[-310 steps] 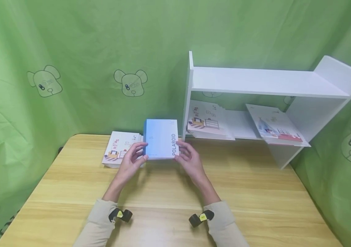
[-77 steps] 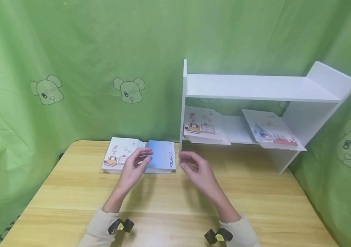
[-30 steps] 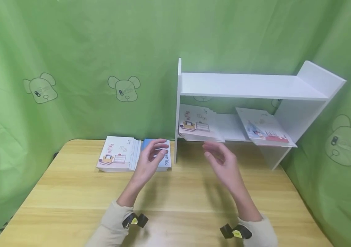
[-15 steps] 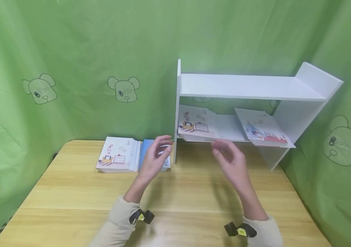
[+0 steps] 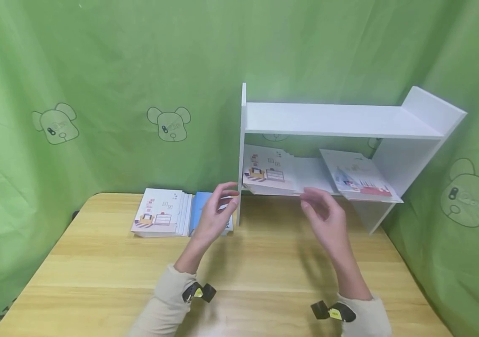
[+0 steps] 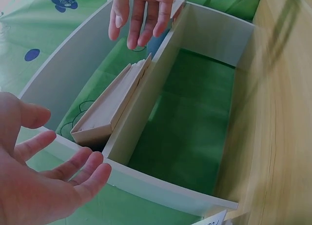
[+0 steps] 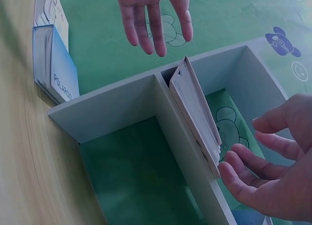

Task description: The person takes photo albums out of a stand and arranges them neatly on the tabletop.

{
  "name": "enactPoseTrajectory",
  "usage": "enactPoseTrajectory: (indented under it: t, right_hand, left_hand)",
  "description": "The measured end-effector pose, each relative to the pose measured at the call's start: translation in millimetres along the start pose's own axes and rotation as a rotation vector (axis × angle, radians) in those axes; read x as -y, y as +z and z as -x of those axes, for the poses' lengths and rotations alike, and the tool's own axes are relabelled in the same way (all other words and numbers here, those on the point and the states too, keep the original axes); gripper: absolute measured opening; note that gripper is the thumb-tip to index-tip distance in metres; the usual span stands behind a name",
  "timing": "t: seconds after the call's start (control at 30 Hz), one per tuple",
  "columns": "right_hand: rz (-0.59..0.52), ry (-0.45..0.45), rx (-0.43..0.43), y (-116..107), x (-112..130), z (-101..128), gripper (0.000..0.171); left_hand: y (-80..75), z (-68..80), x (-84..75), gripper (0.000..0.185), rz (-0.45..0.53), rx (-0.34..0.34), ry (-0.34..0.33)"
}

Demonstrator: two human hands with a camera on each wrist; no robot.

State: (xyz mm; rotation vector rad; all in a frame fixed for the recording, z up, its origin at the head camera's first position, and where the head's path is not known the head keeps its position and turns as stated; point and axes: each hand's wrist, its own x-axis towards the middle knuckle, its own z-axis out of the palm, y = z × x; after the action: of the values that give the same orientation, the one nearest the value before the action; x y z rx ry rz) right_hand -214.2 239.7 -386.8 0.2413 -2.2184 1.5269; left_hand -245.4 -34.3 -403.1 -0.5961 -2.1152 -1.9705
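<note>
Wood table (image 5: 96,271) under both hands, green cloth (image 5: 117,70) behind; left hand (image 5: 216,213) & right hand (image 5: 325,220) released, holding nothing — white shelf (image 5: 340,119) edge just beyond fingertips.

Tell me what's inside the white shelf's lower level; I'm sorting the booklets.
On the lower board of the white shelf lie a fanned stack of illustrated booklets at its left end and a single tilted booklet farther right. Lower booklets' covers are hidden.

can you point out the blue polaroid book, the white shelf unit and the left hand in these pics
blue polaroid book (image 7: 62,71), right wrist view, on its blue cover above the lettering
white shelf unit (image 5: 332,119), head view, on the bare top board
left hand (image 5: 215,216), head view, on the back of the hand
</note>
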Motion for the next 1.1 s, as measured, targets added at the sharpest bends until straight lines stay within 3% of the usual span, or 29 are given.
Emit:
enactPoseTrajectory:
  t: [0.43,0.83,1.1]
  right_hand:
    - [0.015,0.042,-0.018,-5.4,-11.0,-6.9,0.039]
    - [0.087,0.081,-0.026,-2.6,-19.7,-14.1,0.040]
    - [0.064,0.158,-0.036,3.2,-20.5,-20.5,0.041]
  left_hand:
    - [5.7,-9.0,2.8,0.045,-0.042,0.031,-0.038]
    - [15.6,-18.2,8.0,0.040,-0.070,-0.007,-0.065]
    - [21.5,-23.4,10.8,0.038,-0.067,-0.030,-0.067]
